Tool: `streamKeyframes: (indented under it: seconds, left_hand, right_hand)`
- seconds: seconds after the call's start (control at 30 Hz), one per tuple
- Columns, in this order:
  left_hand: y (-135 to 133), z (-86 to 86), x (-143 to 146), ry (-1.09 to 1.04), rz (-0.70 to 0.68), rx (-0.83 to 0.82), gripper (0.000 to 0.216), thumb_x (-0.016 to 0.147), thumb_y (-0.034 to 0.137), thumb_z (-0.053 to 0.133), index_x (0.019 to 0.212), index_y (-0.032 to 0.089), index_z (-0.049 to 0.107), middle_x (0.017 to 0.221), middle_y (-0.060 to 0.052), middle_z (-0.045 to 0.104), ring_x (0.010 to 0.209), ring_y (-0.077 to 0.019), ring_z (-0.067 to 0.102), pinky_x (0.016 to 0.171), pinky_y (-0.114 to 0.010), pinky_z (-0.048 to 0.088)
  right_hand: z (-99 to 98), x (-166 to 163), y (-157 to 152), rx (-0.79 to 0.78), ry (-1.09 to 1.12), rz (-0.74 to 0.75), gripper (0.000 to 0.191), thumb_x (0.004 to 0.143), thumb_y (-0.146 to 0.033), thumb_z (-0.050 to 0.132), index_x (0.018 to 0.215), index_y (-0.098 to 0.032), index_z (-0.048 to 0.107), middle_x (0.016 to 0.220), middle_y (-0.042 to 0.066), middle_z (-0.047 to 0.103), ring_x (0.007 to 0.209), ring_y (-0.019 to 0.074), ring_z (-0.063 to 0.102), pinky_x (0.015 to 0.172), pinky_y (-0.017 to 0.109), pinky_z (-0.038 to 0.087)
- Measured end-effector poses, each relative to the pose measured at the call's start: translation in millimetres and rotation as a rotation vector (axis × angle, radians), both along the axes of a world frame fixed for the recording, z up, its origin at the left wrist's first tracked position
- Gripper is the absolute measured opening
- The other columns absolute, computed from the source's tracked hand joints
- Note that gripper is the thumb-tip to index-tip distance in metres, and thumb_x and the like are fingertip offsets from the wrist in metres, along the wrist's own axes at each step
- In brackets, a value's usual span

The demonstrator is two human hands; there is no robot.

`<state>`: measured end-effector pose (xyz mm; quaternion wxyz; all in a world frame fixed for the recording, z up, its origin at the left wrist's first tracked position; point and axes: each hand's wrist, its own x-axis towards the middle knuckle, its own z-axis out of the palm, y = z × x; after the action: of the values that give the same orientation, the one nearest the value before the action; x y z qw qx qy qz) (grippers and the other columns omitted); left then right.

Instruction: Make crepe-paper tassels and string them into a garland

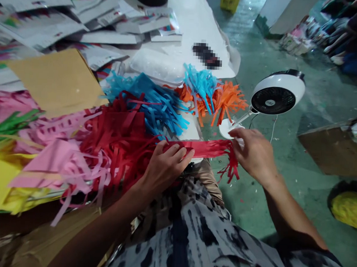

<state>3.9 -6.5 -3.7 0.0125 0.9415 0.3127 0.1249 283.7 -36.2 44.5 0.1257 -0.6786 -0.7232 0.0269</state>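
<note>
A red tissue-paper tassel (207,148) is stretched level between my two hands, its cut strips hanging at the right end. My left hand (169,159) closes on its left part, fingers bent over the paper. My right hand (253,155) pinches the fringed right end between thumb and fingers. Left of my left hand lies a heap of red fringed paper (121,134). Blue fringed paper (156,102) lies just behind it. Farther back are a light blue tassel (202,83) and orange tassels (226,100).
Pink (54,159), yellow (2,176) and green fringed paper (11,122) covers the left side. Behind are a brown cardboard sheet (61,81) and stacked printed packs (40,26). A white fan (276,93) stands at the right, near a cardboard box (324,149) on the floor.
</note>
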Motion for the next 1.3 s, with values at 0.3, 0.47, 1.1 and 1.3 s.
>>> streamKeyframes:
  seconds: [0.3, 0.47, 1.1, 1.3]
  left_hand:
    - [-10, 4.7, -1, 0.057, -0.048, 0.068, 0.039, 0.101, 0.017, 0.056, 0.138, 0.024, 0.064, 0.122, -0.012, 0.074, 0.113, -0.0306, 0.066, 0.102, -0.056, 0.041]
    - [11, 1.5, -44, -0.055, -0.076, 0.023, 0.03, 0.098, 0.015, 0.056, 0.118, 0.029, 0.073, 0.122, -0.002, 0.078, 0.122, -0.0265, 0.066, 0.116, -0.058, 0.033]
    - [-40, -26.3, 1, -0.188, -0.073, -0.078, 0.04, 0.101, 0.018, 0.057, 0.141, 0.02, 0.063, 0.141, -0.012, 0.069, 0.131, -0.027, 0.064, 0.107, -0.045, 0.056]
    - [-43, -27.8, -14, -0.297, -0.009, -0.048, 0.031, 0.099, 0.017, 0.064, 0.129, 0.02, 0.069, 0.124, -0.008, 0.077, 0.118, -0.0227, 0.069, 0.102, -0.039, 0.059]
  right_hand:
    - [-39.3, -38, -36, 0.018, -0.042, 0.51, 0.038, 0.097, -0.015, 0.055, 0.131, -0.018, 0.071, 0.139, 0.008, 0.07, 0.131, 0.0309, 0.057, 0.103, 0.049, 0.04]
    - [-43.6, -29, -33, 0.044, -0.018, 0.504, 0.034, 0.099, -0.018, 0.056, 0.129, -0.021, 0.072, 0.137, 0.006, 0.072, 0.131, 0.0298, 0.057, 0.103, 0.049, 0.035]
    - [-47.5, -24, -43, 0.08, 0.086, 0.509, 0.03, 0.102, -0.028, 0.059, 0.129, -0.026, 0.071, 0.126, 0.006, 0.076, 0.122, 0.0264, 0.06, 0.109, 0.05, 0.031]
    - [-55.6, -21, -40, 0.098, 0.031, 0.488, 0.027, 0.104, -0.036, 0.059, 0.126, -0.027, 0.073, 0.113, 0.008, 0.076, 0.109, 0.0258, 0.062, 0.102, 0.047, 0.035]
